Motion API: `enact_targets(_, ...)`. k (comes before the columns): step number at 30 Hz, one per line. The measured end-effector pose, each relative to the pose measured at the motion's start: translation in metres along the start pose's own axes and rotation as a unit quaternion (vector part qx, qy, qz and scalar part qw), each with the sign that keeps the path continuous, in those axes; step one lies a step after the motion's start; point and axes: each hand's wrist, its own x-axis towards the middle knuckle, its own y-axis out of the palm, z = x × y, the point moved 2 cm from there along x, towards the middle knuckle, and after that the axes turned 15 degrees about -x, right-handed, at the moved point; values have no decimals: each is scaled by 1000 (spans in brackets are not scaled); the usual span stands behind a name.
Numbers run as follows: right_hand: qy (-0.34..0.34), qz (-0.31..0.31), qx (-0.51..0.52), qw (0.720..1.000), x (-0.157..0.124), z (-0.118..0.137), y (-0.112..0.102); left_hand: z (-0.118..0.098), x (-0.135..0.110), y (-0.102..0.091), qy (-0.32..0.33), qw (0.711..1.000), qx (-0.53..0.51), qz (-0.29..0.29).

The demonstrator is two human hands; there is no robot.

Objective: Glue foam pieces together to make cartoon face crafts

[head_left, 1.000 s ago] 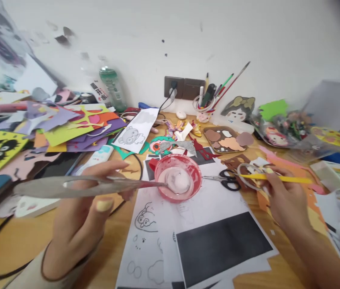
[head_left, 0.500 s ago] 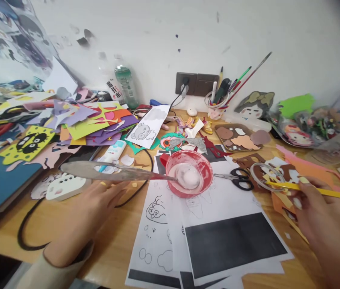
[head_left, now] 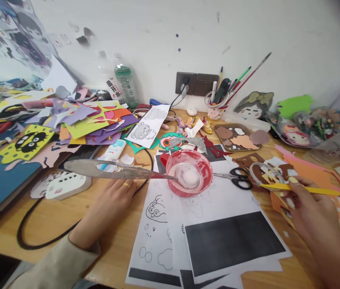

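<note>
My left hand point(head_left: 109, 204) rests on the wooden desk point(head_left: 52, 218), fingers stretched out and holding nothing, just below the handle of a long metal spoon point(head_left: 109, 170). The spoon's bowl lies in a red dish point(head_left: 189, 173) of pale paste. My right hand point(head_left: 311, 208) pinches a yellow stick point(head_left: 308, 188) at the right, over orange paper scraps. Black-handled scissors point(head_left: 236, 178) and a clear tape ring point(head_left: 263, 173) lie between the dish and that hand. White sheets with line drawings and a black rectangle point(head_left: 230, 241) lie in front of me.
Heaps of coloured paper cut-outs point(head_left: 82, 118) cover the left of the desk. A white power strip point(head_left: 67, 184) and black cable point(head_left: 37, 241) lie near my left hand. A bottle point(head_left: 124, 86), wall socket point(head_left: 192, 84) and cup of brushes point(head_left: 218, 100) stand along the wall.
My left hand let go of the spoon handle and dropped flat to the desk; the spoon stays propped in the dish. The right hand keeps the yellow stick.
</note>
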Motion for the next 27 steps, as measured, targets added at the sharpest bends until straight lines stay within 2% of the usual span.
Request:
enact_targets(3, -1, -1, 6, 1000, 0, 0, 0, 1, 0, 0, -3, 999, -26, -31)
enact_targets(7, -19, -3, 25, 1000, -4, 8, 1, 1, -8, -7, -32, 989, -86, -118)
enact_targets(10, -44, -18, 17, 999, -16, 20, 2, -9, -13, -16, -70, 960, -224, -151)
enact_targets(11, -56, -22, 5, 998, -22, 24, 2, -15, -12, -19, -94, 932, -321, -139)
enact_targets(13, -84, -11, -25, 996, -38, 33, 4, -30, -5, -22, -137, 832, -534, -64)
enact_targets(14, -100, 3, -39, 994, -47, 37, 5, -39, 0, -22, -160, 777, -609, -13)
enact_targets(16, -123, 45, -66, 989, -66, 43, 9, -56, 11, -20, -191, 674, -709, 82)
enact_targets(18, -158, 95, -78, 980, -87, 51, 14, -68, 20, -15, -230, 579, -770, 135)
enact_targets(20, -209, 143, -80, 964, -107, 59, 22, -76, 26, -8, -246, 514, -805, 164)
enact_targets(22, -243, 153, -67, 955, -123, 65, 29, -79, 28, -2, -241, 483, -823, 175)
enact_targets(27, -296, 181, -53, 936, -137, 65, 40, -79, 25, 3, -240, 477, -826, 179)
